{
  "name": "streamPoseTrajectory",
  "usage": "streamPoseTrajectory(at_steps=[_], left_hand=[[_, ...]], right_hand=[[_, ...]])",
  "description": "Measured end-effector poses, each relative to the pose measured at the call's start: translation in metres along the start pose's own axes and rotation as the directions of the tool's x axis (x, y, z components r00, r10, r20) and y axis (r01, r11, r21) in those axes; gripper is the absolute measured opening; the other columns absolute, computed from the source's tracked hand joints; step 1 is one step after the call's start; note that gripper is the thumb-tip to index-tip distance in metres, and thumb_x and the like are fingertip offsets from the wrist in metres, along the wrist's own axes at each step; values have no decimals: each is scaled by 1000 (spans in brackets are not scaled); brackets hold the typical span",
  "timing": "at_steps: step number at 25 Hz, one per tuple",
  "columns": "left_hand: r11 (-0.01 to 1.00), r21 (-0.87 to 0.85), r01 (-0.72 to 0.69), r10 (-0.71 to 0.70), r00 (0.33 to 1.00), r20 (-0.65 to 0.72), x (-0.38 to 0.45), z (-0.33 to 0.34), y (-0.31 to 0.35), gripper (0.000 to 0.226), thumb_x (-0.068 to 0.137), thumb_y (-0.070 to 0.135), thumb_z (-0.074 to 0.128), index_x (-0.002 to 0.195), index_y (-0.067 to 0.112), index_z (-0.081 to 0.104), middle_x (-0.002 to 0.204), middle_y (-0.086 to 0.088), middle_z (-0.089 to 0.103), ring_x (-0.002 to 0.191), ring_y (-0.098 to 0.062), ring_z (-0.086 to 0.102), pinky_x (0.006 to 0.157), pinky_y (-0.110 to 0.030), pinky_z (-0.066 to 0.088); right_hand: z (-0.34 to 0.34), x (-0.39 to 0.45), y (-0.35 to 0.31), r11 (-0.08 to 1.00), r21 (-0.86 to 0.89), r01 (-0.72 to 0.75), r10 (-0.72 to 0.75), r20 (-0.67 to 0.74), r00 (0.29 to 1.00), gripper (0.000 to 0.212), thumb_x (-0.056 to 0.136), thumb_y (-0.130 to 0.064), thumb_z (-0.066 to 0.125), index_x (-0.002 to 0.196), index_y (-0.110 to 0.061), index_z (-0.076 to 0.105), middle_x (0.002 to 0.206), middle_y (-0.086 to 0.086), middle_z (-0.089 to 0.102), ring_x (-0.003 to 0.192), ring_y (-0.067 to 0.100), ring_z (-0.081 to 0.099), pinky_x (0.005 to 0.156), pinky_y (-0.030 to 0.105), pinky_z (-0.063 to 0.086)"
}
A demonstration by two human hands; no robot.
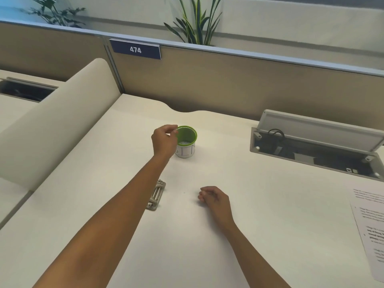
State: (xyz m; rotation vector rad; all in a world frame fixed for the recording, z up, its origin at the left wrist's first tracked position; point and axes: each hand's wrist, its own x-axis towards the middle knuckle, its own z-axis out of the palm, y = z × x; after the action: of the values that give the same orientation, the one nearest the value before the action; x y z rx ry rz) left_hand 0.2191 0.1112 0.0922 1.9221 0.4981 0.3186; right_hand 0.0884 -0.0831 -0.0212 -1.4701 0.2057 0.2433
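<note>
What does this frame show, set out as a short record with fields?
left hand: fingertips at the rim of the green cup; unclear whether they pinch it
right hand: rests on the desk, fingers loosely curled, holding nothing
cup state: upright, white label on its side
nearby: metal bracket beside the left forearm; printed sheets at the right edge
background: open cable hatch; sign 474

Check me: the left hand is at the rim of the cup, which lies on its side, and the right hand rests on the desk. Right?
Not quite. The head view shows the cup standing upright, mouth up. The rest holds: the left hand is at its rim and the right hand rests on the desk.
</note>
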Motion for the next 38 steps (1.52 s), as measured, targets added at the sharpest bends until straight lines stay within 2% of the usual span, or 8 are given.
streamPoseTrajectory(at_steps=[6,9,13,16,24,30,34,38], left_hand=[[972,131,-198,167,962,214,-67,13,-44,16,89,3,55,92,14,66,90,1,65,66,-11,49,64,-16,39],[933,281,-225,112,924,367,-91,10,-81,23,90,-1,53,103,10,68,111,-5,67,99,-20,61,88,-24,47],[820,516,-247,-30,882,471,-80,-10,-95,46,99,2,44,144,10,50,156,-5,44,148,-24,33,122,-35,16],[634,686,-358,-130,825,551,-59,-16,-87,50,103,25,46,152,21,39,156,-2,42,141,-27,39,116,-34,23],[628,706,-327,-190,816,546,-44,-19,-79,58,93,34,63,148,29,46,148,5,51,136,-21,45,106,-31,37],[540,735,-411,-201,785,587,-48,-21,-77,55,100,35,53,152,27,38,152,2,47,139,-22,42,122,-40,16],[529,737,-420,-219,772,597,-46,-21,-76,56,99,37,54,152,28,39,154,4,46,140,-21,43,124,-45,9],[515,745,-424,-229,769,597,-43,-21,-75,58,97,39,56,152,30,39,155,5,44,141,-20,42,125,-45,7]], right_hand=[[-1,-1,-1,999,-12,33,-33,-28,999,10,96,-9,66,102,-11,74,81,-1,80,80,10,76,77,20,60],[1,-3,0,998,-52,21,-23,-38,999,10,95,-9,68,103,-9,75,82,1,80,80,12,77,77,21,61],[14,0,-2,953,-296,68,-51,64,997,9,91,-5,70,96,-7,78,76,0,76,65,5,73,70,20,58],[25,12,-20,909,-395,133,-131,33,991,11,90,-6,72,97,-8,80,84,-3,78,69,-6,69,74,10,53],[57,94,-126,759,-501,416,-475,10,880,19,97,-6,61,106,-7,77,99,5,79,84,15,70,74,2,46],[67,118,-137,679,-627,382,-446,60,893,19,92,-5,66,106,-10,77,101,8,79,92,18,73,84,27,57],[58,97,-115,773,-496,397,-476,-38,879,9,90,-6,69,94,-11,75,86,-2,73,70,-6,62,67,4,48],[41,61,-57,778,-591,213,-182,113,977,8,91,-14,68,88,-14,74,86,-1,74,71,8,62,66,10,47]])
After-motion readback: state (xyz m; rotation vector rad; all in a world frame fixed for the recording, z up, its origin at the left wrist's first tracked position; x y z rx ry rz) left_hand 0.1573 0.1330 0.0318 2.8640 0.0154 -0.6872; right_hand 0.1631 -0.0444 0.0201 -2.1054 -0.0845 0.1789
